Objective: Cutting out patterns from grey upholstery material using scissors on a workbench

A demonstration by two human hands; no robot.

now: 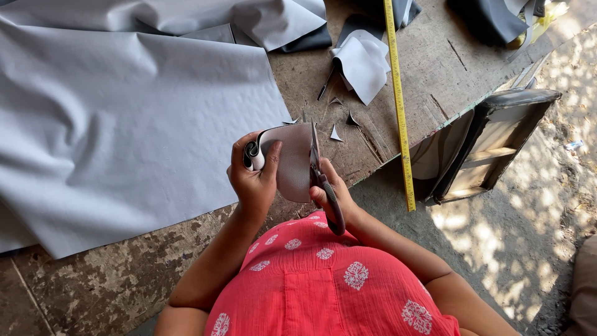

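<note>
My left hand (252,177) grips a small piece of grey sheet material (292,158), rolled at its left end, thumb pressed on its face. My right hand (333,190) holds a pair of scissors (323,180) by the handles, blades pointing up along the right edge of the piece. Both hands are held over the near edge of the worn wooden table (124,274), in front of my red patterned top.
A large grey sheet (124,124) covers the table's left side. Small offcuts (345,121) and a bigger curled scrap (364,62) lie beyond the hands. A yellow measuring tape (400,106) runs across the table. A dark framed seat part (491,137) leans at the right.
</note>
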